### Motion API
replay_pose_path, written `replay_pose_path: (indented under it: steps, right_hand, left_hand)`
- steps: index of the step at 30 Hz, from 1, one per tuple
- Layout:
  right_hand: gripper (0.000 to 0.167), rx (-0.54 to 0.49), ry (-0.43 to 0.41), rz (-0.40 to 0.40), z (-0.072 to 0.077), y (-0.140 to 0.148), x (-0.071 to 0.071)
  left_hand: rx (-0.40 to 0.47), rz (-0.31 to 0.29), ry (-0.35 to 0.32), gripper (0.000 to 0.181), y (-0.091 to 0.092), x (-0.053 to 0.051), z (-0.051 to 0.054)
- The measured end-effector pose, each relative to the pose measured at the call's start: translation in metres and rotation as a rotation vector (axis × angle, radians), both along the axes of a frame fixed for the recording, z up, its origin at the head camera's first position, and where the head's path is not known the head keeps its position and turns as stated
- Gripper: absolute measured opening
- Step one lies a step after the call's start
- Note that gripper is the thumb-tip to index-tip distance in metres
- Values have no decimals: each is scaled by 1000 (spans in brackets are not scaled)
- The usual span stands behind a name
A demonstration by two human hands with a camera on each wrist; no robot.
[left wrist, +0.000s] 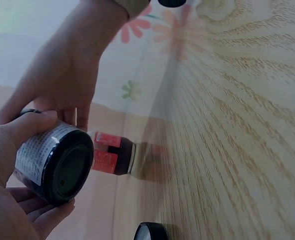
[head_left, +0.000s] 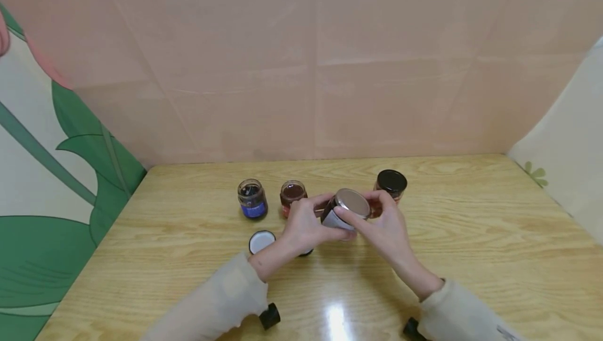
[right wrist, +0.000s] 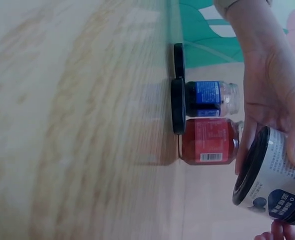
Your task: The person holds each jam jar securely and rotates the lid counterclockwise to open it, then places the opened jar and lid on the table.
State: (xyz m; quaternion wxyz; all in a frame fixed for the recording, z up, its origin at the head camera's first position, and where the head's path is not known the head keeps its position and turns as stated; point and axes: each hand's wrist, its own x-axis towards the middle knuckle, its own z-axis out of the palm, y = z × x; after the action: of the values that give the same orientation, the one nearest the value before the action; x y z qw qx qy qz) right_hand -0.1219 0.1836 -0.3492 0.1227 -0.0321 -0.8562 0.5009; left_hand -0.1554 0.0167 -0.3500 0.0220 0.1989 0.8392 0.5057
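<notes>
Both hands hold a dark jar (head_left: pixel 332 219) with a white label, tilted above the table. My left hand (head_left: pixel 306 224) grips its side, the thumb across the label in the right wrist view. My right hand (head_left: pixel 387 228) has its fingers and thumb around the shiny lid (head_left: pixel 353 202) at the top. In the left wrist view the jar's dark base (left wrist: pixel 72 167) faces the camera. Whether the lid is loose cannot be seen. Behind the hands stand a lidless red-labelled jar (head_left: pixel 293 192) and a black-lidded jar (head_left: pixel 392 181), both partly hidden.
A lidless blue-labelled jar (head_left: pixel 253 202) stands at the back left. One lid (head_left: pixel 261 241) lies with its white inside up; another lid (head_left: pixel 306 252) is mostly hidden by the left hand. The wooden table (head_left: pixel 471 236) meets a pink backdrop (head_left: pixel 311 69).
</notes>
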Motion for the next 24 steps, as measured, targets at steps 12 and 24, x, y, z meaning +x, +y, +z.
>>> replay_pose_path:
  steps: [12, 24]
  right_hand:
    - [46, -8, 126, 103, -3, 10, -5]
    - [47, -52, 251, 360, -5, 23, -12]
  left_hand:
    - [-7, -49, -23, 70, -3, -2, 1]
    - [-30, -139, -122, 63, -11, -6, -3]
